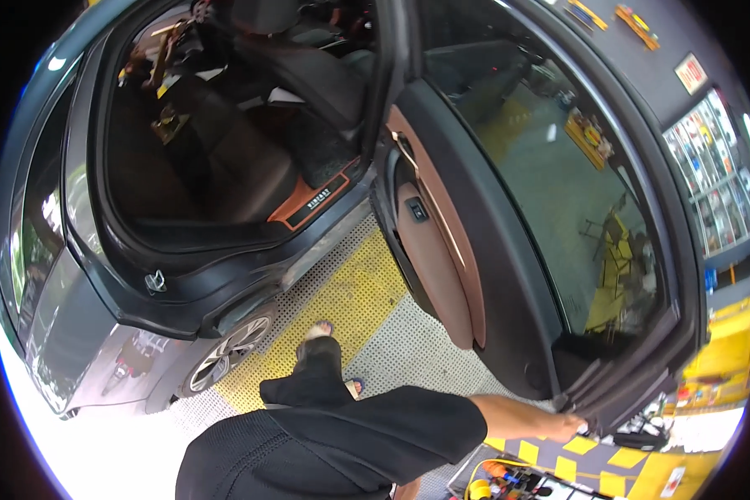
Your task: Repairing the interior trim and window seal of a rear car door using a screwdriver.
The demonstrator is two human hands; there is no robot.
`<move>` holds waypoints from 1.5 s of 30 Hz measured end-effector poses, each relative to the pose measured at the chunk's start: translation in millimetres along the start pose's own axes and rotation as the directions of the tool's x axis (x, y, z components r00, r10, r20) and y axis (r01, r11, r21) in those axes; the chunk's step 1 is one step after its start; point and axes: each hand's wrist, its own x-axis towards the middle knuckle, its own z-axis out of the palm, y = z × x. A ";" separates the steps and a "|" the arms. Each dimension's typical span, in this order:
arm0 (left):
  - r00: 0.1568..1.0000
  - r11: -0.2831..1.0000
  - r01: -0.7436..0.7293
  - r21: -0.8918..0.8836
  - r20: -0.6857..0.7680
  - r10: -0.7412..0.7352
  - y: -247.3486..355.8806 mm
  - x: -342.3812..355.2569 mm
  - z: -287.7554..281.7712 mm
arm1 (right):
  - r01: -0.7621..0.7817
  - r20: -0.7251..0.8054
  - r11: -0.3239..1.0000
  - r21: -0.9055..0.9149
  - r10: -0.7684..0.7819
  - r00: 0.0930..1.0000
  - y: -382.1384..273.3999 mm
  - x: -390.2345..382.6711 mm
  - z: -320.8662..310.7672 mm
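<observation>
My right hand (563,427) reaches out to the right and closes on the outer lower edge of an open rear car door (508,242). The door has a dark frame, a brown trim panel with an armrest, and a large window. My fingers are small in view and partly hidden by the door's edge. My left hand does not show; a small patch of skin by my black shirt at the bottom cannot be made out. Left of the door is the dark grey car (100,275), its doorway open onto a brown rear seat (225,133).
A rear wheel (235,354) and a door latch striker (155,282) are beside my legs. I stand on perforated yellow and grey floor tiles (350,287). Tools and cables lie on a cart (517,483) at the bottom. Stocked shelves (712,171) line the right wall.
</observation>
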 end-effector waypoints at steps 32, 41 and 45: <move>0.391 0.217 0.624 -0.751 0.059 -0.919 -152.4 -840.5 -9.6 | -0.051 0.634 0.968 -0.246 0.201 0.747 -306.5 54.4 579.5; -0.291 -0.622 0.442 -0.646 0.553 -0.781 -124.1 -963.8 15.0 | -0.002 0.542 0.933 -0.360 0.211 0.813 -291.1 67.4 513.5; -0.451 -0.720 0.222 -0.658 0.585 -0.674 -144.6 -980.0 54.1 | 0.005 0.518 0.921 -0.388 0.213 0.829 -294.9 71.1 512.8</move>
